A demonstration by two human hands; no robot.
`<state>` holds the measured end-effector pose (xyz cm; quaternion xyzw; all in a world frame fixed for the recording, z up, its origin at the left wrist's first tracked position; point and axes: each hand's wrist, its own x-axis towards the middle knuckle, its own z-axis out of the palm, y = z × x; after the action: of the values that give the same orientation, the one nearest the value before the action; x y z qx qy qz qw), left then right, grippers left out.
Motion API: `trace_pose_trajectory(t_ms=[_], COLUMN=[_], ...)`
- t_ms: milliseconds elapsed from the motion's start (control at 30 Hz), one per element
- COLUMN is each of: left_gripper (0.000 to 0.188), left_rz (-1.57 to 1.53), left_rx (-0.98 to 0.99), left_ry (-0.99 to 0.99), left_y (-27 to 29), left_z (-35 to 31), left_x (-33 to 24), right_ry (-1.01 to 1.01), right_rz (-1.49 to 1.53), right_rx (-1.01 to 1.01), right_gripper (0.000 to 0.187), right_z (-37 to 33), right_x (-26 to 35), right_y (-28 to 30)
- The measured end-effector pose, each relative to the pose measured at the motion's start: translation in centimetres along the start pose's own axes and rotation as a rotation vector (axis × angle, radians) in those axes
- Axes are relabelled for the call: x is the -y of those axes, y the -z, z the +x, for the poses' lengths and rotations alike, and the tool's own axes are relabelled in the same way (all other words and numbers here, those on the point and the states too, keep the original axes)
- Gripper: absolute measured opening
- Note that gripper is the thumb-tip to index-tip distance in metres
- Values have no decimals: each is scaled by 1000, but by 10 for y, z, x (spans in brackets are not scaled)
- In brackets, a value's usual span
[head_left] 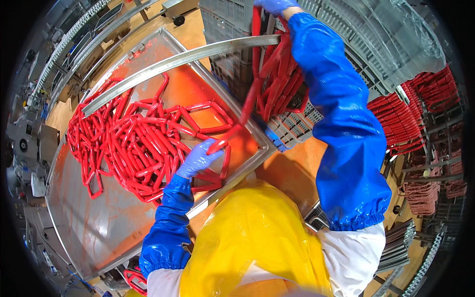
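Observation:
A large heap of linked red sausages lies on a metal table with raised edges. My left hand, in a bluish-purple glove, is closed round a link at the near right side of the heap. From there the chain rises to a bundle of hanging sausages at the right end of a long metal bar. My right hand, gloved alike and cut off by the top edge, grips links above that bar end. The bar slants over the table, its other end above the heap.
Grey plastic crates stand stacked beyond the table's right corner. Farther right, rows of red sausages hang on racks, with paler links lower down. Clear plastic sheeting covers something at upper right. Several metal bars lie at lower right.

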<state>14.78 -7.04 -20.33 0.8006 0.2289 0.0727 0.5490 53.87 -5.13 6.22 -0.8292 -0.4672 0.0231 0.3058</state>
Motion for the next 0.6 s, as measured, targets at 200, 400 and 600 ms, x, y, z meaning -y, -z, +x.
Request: trace_pose_trajectory(t_ms=[200, 400, 600], left_gripper=[37, 39, 36], left_rz=[339, 417, -129], left_rx=[233, 279, 89], left_ry=[-33, 0, -458], left_y=[-42, -61, -40], left_z=[18, 22, 24], left_x=[-15, -18, 6], right_ry=[227, 685, 617], right_rz=[-293, -93, 273], right_rx=[244, -665, 505], right_gripper=[37, 13, 37], right_z=[38, -81, -286], right_x=[-81, -48, -4], right_y=[-51, -64, -189])
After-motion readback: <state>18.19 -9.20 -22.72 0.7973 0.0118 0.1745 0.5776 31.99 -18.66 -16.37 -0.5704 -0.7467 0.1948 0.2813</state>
